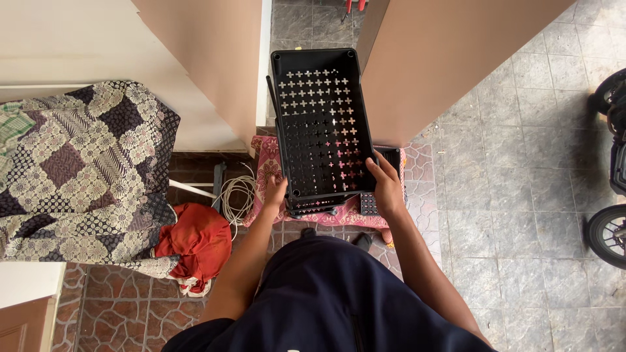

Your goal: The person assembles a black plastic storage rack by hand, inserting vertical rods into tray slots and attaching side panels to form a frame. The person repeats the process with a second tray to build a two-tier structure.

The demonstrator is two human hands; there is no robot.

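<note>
Grey floor tiles (521, 163) and a pink mat (267, 166) lie below both hands. Left hand (274, 193) and right hand (386, 189) each grip the black tray (319, 117), held atop other trays (313, 207), seemingly mid-stacking.

Grey stone-tiled floor (521, 195), turning to brown patterned tiles nearer the lower left. Pink floral mat (267, 166) flat on the floor, as landmark. Just left of the mat, coil of white cable (236, 195). Further left and lower, crumpled red cloth (195, 241). Well right of the mat, motorbike wheel (606, 234) standing on the tiles.
</note>
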